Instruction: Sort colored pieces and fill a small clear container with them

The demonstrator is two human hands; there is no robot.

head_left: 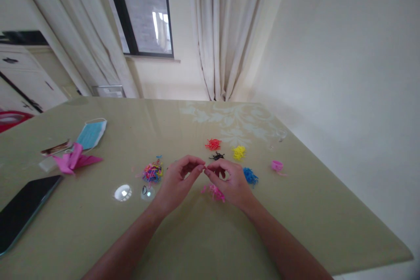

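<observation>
Over the table, my left hand [179, 181] and my right hand [232, 182] meet fingertip to fingertip, each pinched closed. Something tiny and reddish may be between them, too small to name. Around my right hand lie small piles of what look like rubber bands: red [213, 144], black [217, 156], yellow [239, 152], blue [250, 176] and pink [217, 194], the pink partly hidden under the hand. A mixed-colour pile [153, 171] sits left of my left hand, with a single black band [145, 190] just nearer to me.
On the left lie a dark phone [28, 208], a pink folded-paper shape [75, 159] and a blue face mask [92, 134]. A small pink item [277, 166] rests at the right. The table's [295, 227] right edge runs beside a white wall [354, 74].
</observation>
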